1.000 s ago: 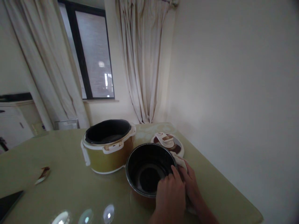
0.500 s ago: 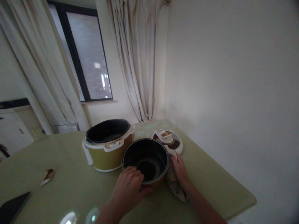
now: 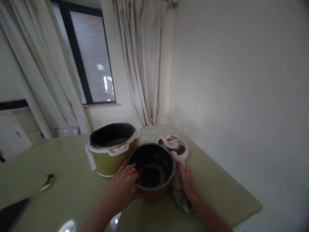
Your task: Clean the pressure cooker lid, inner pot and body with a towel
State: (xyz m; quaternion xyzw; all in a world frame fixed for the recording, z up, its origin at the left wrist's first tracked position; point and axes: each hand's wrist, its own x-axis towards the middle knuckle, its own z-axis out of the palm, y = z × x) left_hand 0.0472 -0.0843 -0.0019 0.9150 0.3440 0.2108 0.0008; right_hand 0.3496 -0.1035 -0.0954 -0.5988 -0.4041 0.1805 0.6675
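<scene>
A dark inner pot [image 3: 151,175] with a brownish outside stands upright on the table in front of me. My left hand [image 3: 125,180] grips its left rim, fingertips over the edge and thumb low on the outer wall. In my right hand [image 3: 185,178] is a pale cloth [image 3: 177,185], pressed against the pot's right side near the rim; its patterned end hangs down to the table. Behind and to the left sits a yellow-green cooker body [image 3: 106,162] with a white rim and dark interior. A round white-and-brown lid [image 3: 182,149] lies behind the pot on the right.
The green table [image 3: 72,187] has a rounded right corner near the wall. A small brown-and-white wrapper-like piece [image 3: 47,181] and a flat black object [image 3: 13,212] lie to the left. Curtains [image 3: 145,64] hang beside the window behind the table.
My left hand has shifted left along the pot's rim, its fingers now more spread. My right hand and the cloth have stayed at the right side, slightly lower.
</scene>
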